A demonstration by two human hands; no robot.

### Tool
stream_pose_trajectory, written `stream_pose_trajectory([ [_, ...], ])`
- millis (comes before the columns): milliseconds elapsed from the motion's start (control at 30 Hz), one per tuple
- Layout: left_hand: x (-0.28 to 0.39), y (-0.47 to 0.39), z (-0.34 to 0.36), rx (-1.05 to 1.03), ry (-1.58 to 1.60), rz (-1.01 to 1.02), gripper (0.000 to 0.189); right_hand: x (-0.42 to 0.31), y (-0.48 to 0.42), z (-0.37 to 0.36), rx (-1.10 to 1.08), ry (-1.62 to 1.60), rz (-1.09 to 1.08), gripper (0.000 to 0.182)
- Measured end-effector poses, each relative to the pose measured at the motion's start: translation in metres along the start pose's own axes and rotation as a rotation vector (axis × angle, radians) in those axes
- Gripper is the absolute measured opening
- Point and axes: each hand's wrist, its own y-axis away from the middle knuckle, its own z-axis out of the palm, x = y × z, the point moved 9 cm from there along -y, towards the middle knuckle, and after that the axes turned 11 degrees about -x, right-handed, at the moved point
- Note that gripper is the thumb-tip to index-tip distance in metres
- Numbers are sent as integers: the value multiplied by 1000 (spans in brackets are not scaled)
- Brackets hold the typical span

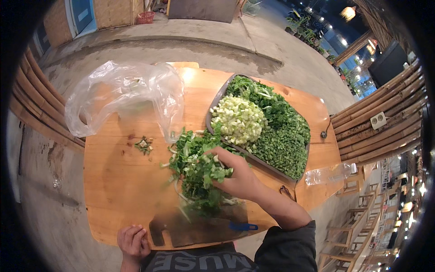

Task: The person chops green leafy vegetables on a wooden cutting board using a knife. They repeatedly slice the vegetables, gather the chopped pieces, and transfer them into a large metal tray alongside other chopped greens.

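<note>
My right hand (pixel 239 173) grips a bunch of chopped leafy greens (pixel 217 171) above a loose heap of the same leaves and pale stems (pixel 187 156). Under the near part of that heap lies a dark cutting board (pixel 197 234). A knife with a blue handle (pixel 243 226) rests across the board, its blade pointing left. At the table's near edge my left hand (pixel 133 240) has its fingers curled in, with nothing visible in them. Beyond the heap, a grey tray (pixel 211 110) holds pale diced vegetable (pixel 238 119), finely chopped green pieces (pixel 282 149) and cut leaves (pixel 249 86).
A clear plastic bag (pixel 163 91) lies crumpled at the far left of the wooden table (pixel 115 190). Small scraps (pixel 144 145) sit nearer. On the right are a clear plastic bottle (pixel 329 173), dark glasses (pixel 287 192) and a small black plug (pixel 323 134). Bamboo rails (pixel 384 136) flank the table.
</note>
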Motion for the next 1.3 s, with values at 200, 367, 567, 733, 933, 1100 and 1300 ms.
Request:
stream_pose_trajectory([
  [200,-1,1,-1,49,24,8,20,-26,17,-20,142,-174,-11,35],
  [367,-3,6,0,67,15,34,23,-65,23,-34,234,-284,-38,31],
  [567,-1,4,-5,91,13,36,23,-91,29,-40,274,-600,-13,37],
  [733,0,1,-6,94,32,55,21,-76,32,-34,322,-755,27,40],
  [933,2,0,-7,106,20,79,21,-86,30,-35,291,-733,5,37],
  [1100,-1,3,-4,115,23,79,22,-112,38,-78,430,-688,44,33],
  [1300,-1,1,-3,107,44,57,20,-152,40,-178,570,-458,-146,36],
])
